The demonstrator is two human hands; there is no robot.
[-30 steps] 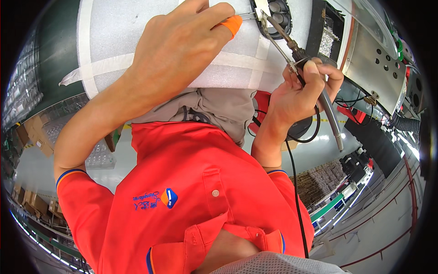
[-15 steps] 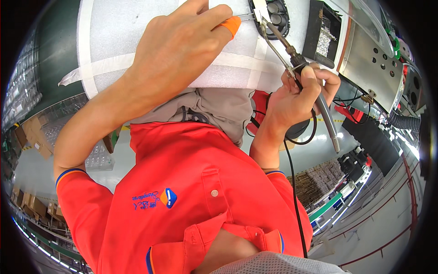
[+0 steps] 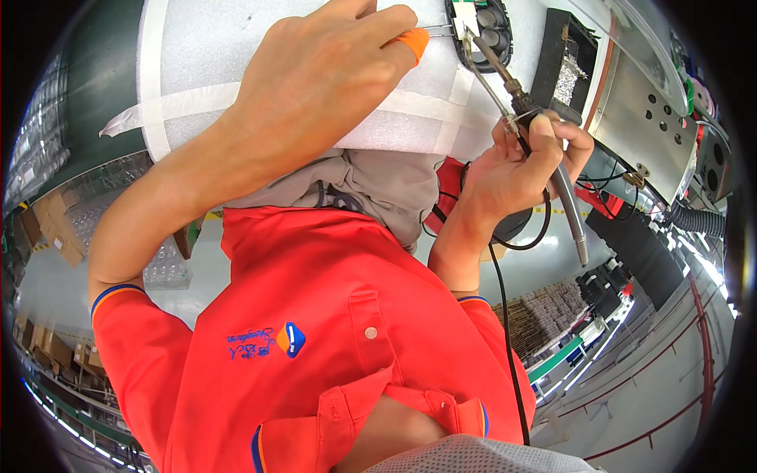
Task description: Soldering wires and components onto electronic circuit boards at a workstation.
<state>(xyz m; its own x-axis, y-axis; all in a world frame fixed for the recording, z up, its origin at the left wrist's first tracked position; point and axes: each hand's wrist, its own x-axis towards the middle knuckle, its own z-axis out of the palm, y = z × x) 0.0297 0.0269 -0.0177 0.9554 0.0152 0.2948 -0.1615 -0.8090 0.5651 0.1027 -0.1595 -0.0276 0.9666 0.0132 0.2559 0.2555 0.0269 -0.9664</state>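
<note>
My left hand [image 3: 323,75], with an orange finger cot [image 3: 414,44] on one finger, is closed on thin metal tweezers [image 3: 438,31]. Their prongs reach the left side of a black oval housing [image 3: 509,55], which has round dark parts and a white piece [image 3: 465,16] on it. In my right hand [image 3: 524,165] is a soldering iron [image 3: 566,201] with a thin metal feed tube [image 3: 490,88] fixed alongside. Iron tip and tube end meet at the white piece; whether they touch it I cannot tell.
White foam sheet [image 3: 205,47] with tape strips covers the bench. Right of the housing stands a black box [image 3: 544,75] holding silvery scraps [image 3: 569,79], then a perforated metal case [image 3: 643,126]. A black cable [image 3: 509,339] hangs down past my right arm.
The bench, housing and both hands appear slightly farther right in the picture, all together. Both hands keep their tools at the housing, with hardly any movement relative to it.
</note>
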